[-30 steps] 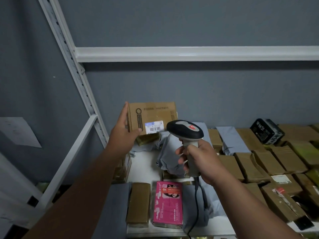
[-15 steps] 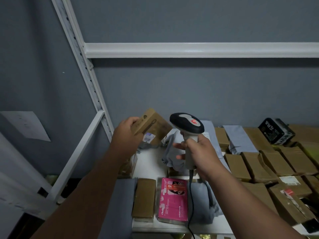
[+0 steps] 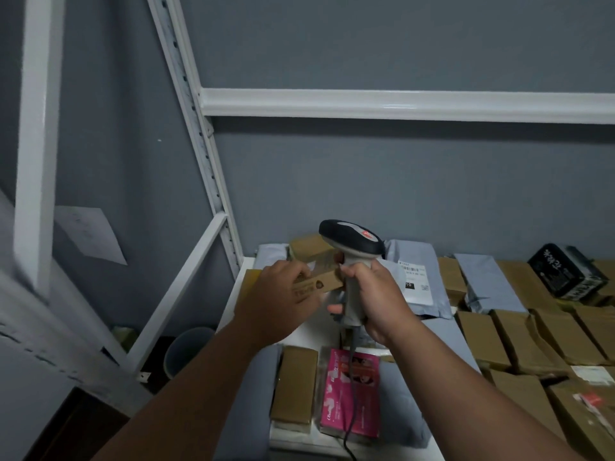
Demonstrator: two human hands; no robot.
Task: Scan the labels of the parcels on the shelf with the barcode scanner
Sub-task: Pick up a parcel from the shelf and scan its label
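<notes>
Left hand [image 3: 276, 304] is wrapped round a small brown box [image 3: 319, 286], held low over the shelf [image 3: 233, 307] w/ its printed side up. Right hand [image 3: 372, 304] grips the barcode scanner [image 3: 352, 247] by the handle, head up, just beside the box. Shelf holds brown parcels [image 3: 519, 334] in rows, grey mailers [image 3: 416, 281], a pink box [image 3: 352, 394] up front, black box [image 3: 565, 271] far right.

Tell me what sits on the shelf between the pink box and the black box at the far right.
In the head view, brown cardboard parcels in rows fill the stretch between the pink box and black box.
</notes>
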